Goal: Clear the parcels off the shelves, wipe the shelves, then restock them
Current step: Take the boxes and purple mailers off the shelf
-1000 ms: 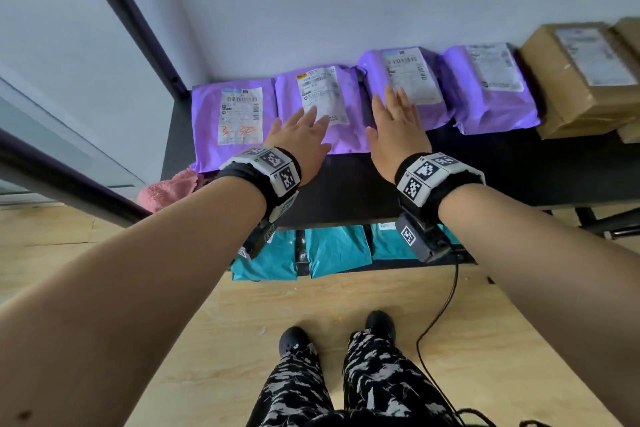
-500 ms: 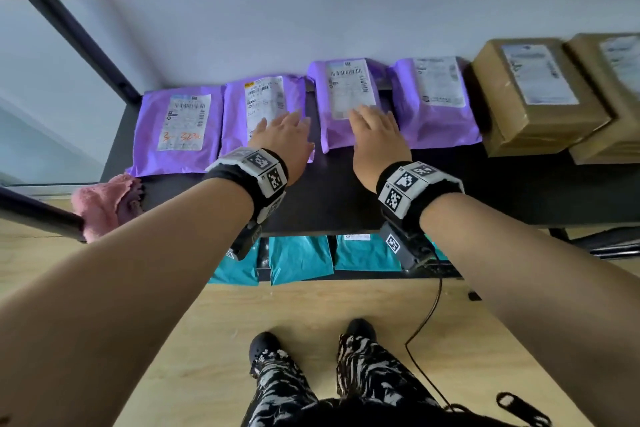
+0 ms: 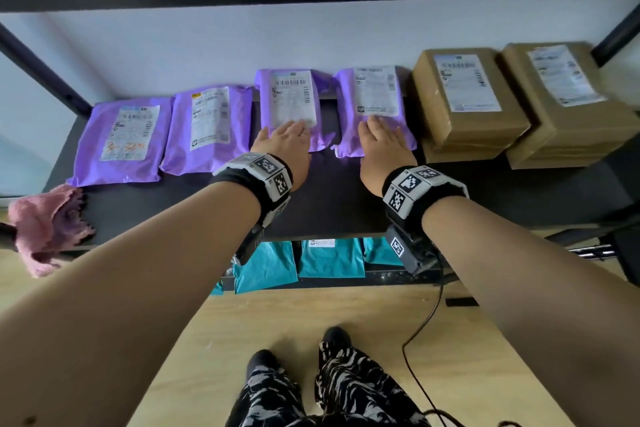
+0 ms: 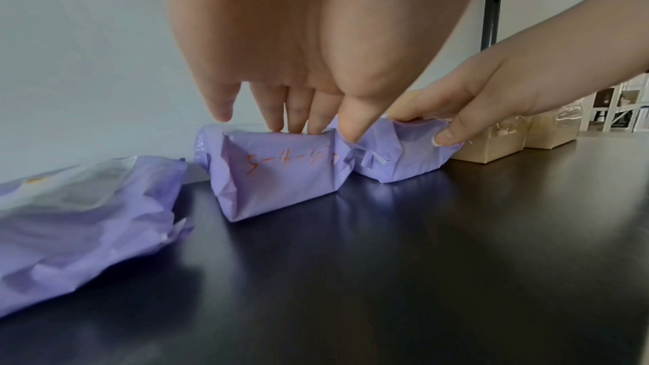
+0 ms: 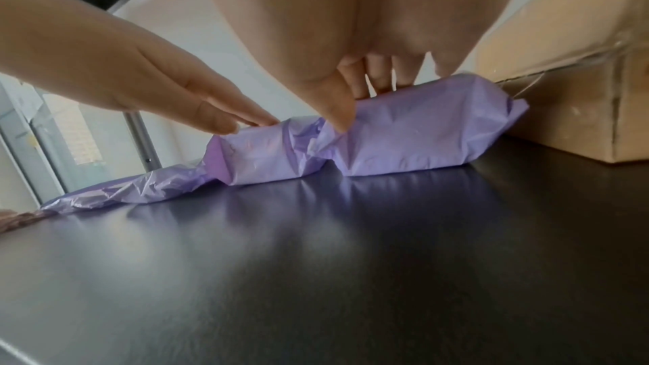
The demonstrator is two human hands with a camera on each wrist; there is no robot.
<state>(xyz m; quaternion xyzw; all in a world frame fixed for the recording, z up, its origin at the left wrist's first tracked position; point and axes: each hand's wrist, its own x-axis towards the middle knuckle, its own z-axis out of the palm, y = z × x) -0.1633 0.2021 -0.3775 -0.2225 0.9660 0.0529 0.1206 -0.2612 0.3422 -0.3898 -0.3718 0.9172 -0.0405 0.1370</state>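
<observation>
Pink cloth is left hanging over the left front corner of the black shelf, probably kept near for wiping. Next to it, four purple mailer bags are laid in one row along the wall with labels turned up, so that they can be read. The first purple parcel and the second purple parcel lie flat and are not touched. On the near end of the third purple parcel the left hand is rested, with fingers straight and together and nothing gripped; it seems the bag is being pushed back or straightened. The right hand is laid in the same flat way on the fourth purple parcel, thumb at its left edge, fingers not curled around it. Just beside it, two brown cardboard boxes are set close together. On the lower shelf, teal parcels are seen. Restocking is judged to be nearly finished on this level.
</observation>
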